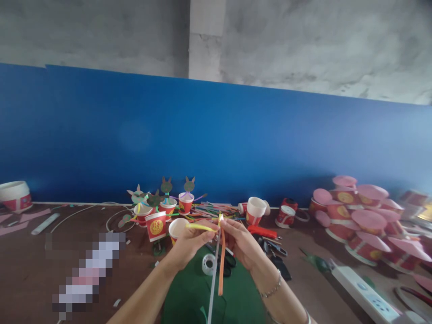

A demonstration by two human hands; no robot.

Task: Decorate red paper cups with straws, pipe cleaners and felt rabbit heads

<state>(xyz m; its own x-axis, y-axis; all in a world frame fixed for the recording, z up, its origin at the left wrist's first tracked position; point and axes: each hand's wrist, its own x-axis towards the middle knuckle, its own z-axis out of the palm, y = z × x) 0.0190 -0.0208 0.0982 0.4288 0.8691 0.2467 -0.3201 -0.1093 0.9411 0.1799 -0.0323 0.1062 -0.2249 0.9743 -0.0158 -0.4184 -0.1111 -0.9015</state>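
Both my hands meet in the middle, above a green mat (184, 288). My left hand (194, 240) is closed, its thumb and fingers pinching a yellow pipe cleaner (199, 227). My right hand (241, 240) pinches the upper ends of an orange pipe cleaner (222, 270) and a pale lilac pipe cleaner (212, 285), which hang down towards me. The fingertips almost touch where the strands come together; how they are joined is too small to tell. Below the hands lie a roll of white tape (208, 264) and black-handled scissors (229, 260), partly hidden.
Red-and-white paper cups with cat-head figures (166, 185) stand at back left, near a plain cup (177, 228). Loose pipe cleaners (212, 209) lie behind my hands. Right are an upright cup (255, 210), an orange-red tool (263, 231), pink-topped cups (369, 220) and a power strip (364, 292).
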